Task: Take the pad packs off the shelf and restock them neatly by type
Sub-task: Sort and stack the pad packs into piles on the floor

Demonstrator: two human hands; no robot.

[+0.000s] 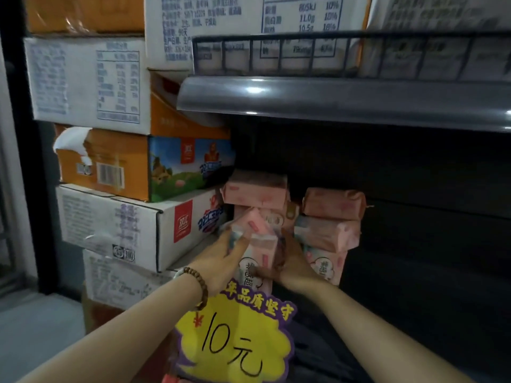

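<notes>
Bottom centre of frame: a yellow price tag (pixel 235 335) reads "¥ 10元", with "品质坚守" along its top edge. Just beyond it, the left hand (pixel 221 258) and right hand (pixel 296 264) clamp one pink pack (pixel 261 254) from either side, fingers curled round it. The pack stands upright at centre frame, in front of the rear stack (pixel 255 190), with a tilted pack (pixel 253 223) resting on it. A side stack (pixel 329 225) sits just to the right in frame, unevenly piled.

Risk: withdrawing the held pack can drag the tilted pack off or topple the rear stack, whose top pack overhangs. The wrists can also knock the price tag.

Pack labels are too blurred to read. Cartons (pixel 124 225) at left of frame show a red "双汇" logo. The upper carton (pixel 301 20) shows a nutrition table, "805kJ 10%"
</notes>
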